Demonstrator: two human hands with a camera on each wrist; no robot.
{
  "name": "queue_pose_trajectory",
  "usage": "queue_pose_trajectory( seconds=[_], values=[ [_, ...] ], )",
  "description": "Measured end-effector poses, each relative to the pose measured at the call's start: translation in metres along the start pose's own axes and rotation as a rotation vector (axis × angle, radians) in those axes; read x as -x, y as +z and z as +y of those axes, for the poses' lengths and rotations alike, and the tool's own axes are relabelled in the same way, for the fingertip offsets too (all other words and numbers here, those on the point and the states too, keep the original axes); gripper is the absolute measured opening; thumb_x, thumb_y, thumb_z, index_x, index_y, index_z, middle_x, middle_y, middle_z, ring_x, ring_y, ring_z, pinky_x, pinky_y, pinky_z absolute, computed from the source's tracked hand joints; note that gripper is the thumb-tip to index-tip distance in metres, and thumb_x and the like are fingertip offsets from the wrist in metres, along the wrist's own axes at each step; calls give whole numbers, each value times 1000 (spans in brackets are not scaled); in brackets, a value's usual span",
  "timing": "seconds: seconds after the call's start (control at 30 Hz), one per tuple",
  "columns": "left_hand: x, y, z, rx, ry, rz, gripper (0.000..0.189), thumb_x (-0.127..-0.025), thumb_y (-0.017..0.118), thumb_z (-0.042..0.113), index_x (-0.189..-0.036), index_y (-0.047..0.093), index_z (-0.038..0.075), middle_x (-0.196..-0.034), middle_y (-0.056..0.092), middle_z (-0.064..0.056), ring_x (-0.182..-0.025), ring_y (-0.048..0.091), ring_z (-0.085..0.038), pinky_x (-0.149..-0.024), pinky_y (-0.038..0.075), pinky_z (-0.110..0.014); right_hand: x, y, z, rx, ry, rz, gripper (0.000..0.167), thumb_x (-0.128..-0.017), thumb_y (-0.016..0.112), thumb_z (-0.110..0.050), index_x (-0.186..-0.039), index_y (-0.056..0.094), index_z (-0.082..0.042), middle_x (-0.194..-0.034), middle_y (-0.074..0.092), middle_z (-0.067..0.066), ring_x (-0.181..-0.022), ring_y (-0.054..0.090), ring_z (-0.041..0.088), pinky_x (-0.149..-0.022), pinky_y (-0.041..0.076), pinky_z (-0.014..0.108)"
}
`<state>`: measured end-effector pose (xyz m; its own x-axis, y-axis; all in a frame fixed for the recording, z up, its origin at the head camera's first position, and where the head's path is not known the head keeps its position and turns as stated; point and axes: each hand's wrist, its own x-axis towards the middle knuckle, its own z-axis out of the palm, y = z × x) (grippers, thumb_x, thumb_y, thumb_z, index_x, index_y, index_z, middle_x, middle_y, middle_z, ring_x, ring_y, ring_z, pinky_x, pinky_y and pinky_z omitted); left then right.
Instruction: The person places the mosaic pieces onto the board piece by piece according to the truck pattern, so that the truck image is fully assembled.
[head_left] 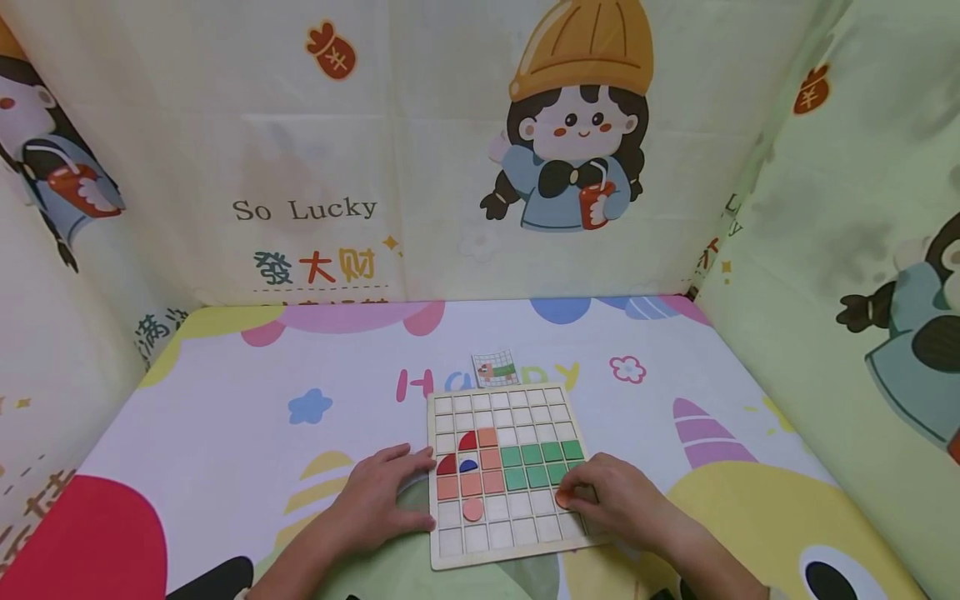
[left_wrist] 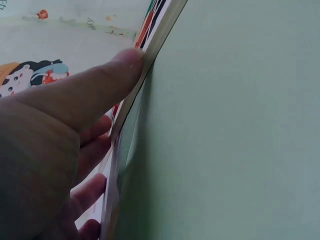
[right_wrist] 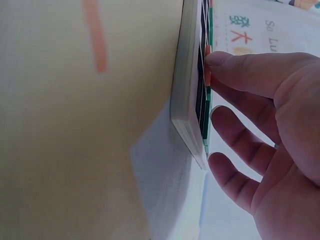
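A wooden grid board (head_left: 510, 556) with square cells lies on the printed cloth. Green square tiles (head_left: 537, 476) fill cells at its right; salmon square tiles (head_left: 471, 483), red curved tiles (head_left: 447, 464) and a blue-and-white tile (head_left: 468, 465) sit at its left. Below them lies a round salmon tile (head_left: 472, 509). With spread fingers, my left hand (head_left: 378, 500) touches the board's left edge; its thumb (left_wrist: 112, 77) lies against that edge in the left wrist view. My right hand (head_left: 618, 504) pinches an orange-salmon round tile (head_left: 562, 498) over the lower right cells, partly hidden by the fingers.
Just beyond the board's top edge lies a small pattern card (head_left: 496, 369) showing a coloured grid picture. Printed fabric walls (head_left: 435, 167) stand behind and at both sides of the cloth-covered table (head_left: 360, 333).
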<state>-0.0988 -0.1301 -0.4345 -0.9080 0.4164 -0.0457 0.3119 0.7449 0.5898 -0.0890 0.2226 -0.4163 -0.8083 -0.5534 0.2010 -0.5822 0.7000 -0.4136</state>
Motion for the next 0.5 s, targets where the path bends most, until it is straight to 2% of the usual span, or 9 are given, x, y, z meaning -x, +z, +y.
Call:
queue_pose_trajectory(
  seconds=[0.17,0.5],
  values=[
    [1,-1,-1,2,22,-12,72,-72,86,50,-132,64,18,-146,54,2,-139,37,-37,-106,30,-66,0,-2,0,-19,40,-17,5,-89,77,-30,-90,72,-27,-87,64,-21,-81,54,3,-69,49,30],
    [-1,1,-1,3,-19,-23,74,-71,86,51,-133,64,17,-146,54,3,-140,36,-36,-107,29,-65,-2,-2,2,-52,79,-56,6,-90,75,-33,-92,72,-28,-88,65,-23,-82,56,2,-74,49,34]
  ],
)
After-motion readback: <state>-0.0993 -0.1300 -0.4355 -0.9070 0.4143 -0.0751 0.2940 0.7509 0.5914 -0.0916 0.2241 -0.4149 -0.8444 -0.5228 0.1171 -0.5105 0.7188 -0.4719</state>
